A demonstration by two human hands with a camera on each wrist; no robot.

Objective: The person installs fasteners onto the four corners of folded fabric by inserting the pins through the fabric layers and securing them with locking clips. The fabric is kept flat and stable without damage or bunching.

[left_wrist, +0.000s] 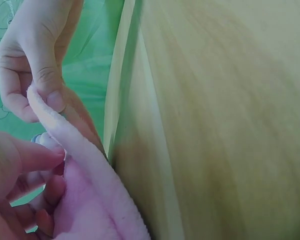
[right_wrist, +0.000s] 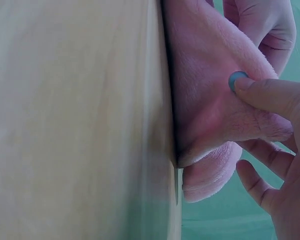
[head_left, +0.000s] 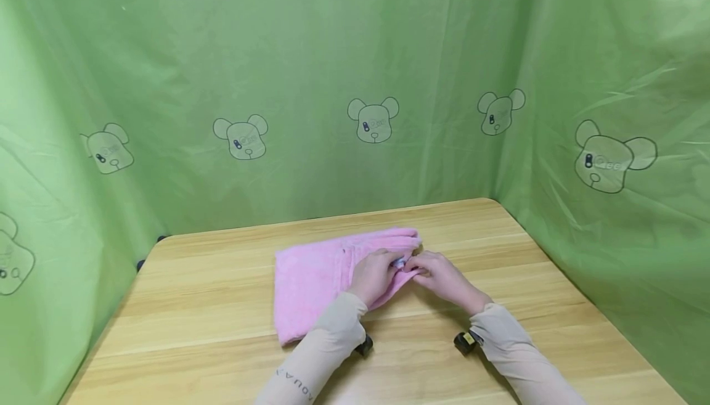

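A folded pink fleece garment (head_left: 310, 275) lies on the wooden table, its right end lifted and bunched between both hands. My left hand (head_left: 373, 275) reaches over that end, with curled fingers pinching the fabric near its edge. From the right, my right hand (head_left: 444, 278) grips the edge between thumb and fingers. The right wrist view shows a round blue button (right_wrist: 236, 80) under the right thumb's tip. In the left wrist view, the right hand (left_wrist: 40, 55) pinches the cloth's rim above the left hand (left_wrist: 15, 175). Part of the left fingers is hidden by the fabric.
The wooden table (head_left: 205, 306) ends at a back edge before a green curtain (head_left: 310, 53) with bear prints, which also hangs along both sides. Black wrist devices (head_left: 465, 343) sit at the beige sleeves (head_left: 510, 343), close over the tabletop.
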